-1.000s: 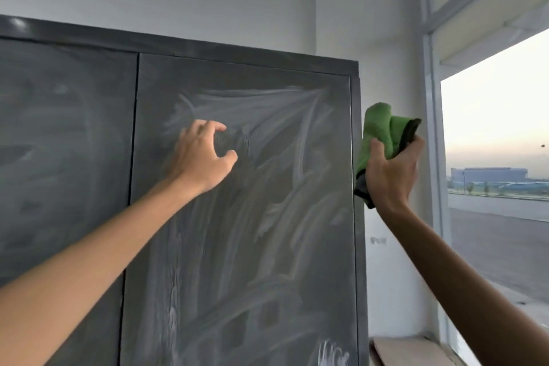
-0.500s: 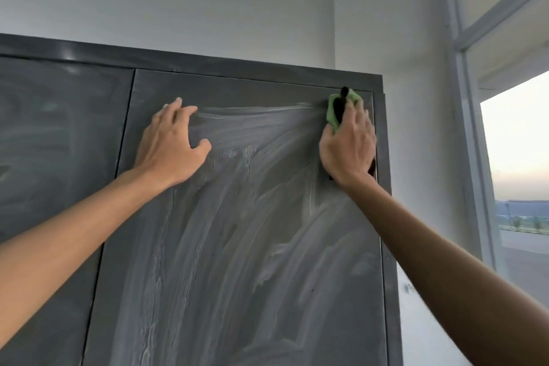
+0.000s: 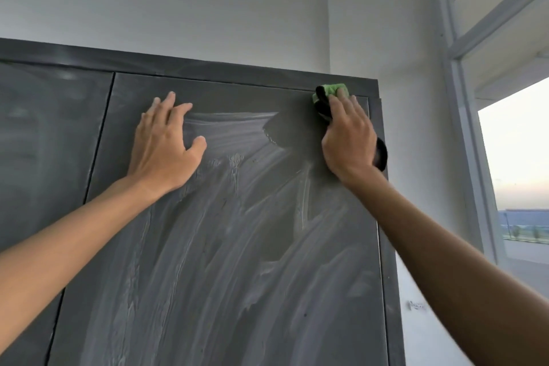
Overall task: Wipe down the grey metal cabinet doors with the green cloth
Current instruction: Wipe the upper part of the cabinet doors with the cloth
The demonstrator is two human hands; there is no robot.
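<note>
The grey metal cabinet has two doors. Its right door (image 3: 237, 261) is covered in whitish wet streaks, with a darker wiped patch near its top right. My right hand (image 3: 349, 140) lies flat over the green cloth (image 3: 331, 89) and presses it against that door's top right corner. Green cloth shows above my fingertips, and a dark edge of it pokes out by my wrist. My left hand (image 3: 163, 145) rests flat on the upper left of the same door, fingers spread. The left door (image 3: 44, 157) is at the frame's left.
A white wall (image 3: 208, 3) rises behind the cabinet top (image 3: 178, 64). A white wall strip stands right of the cabinet, then a large window frame (image 3: 463, 128) with open sky and distant buildings outside.
My right hand brought the cloth from beside the cabinet onto the right door and moved it up to the top right corner. My left hand flattened on the door.
</note>
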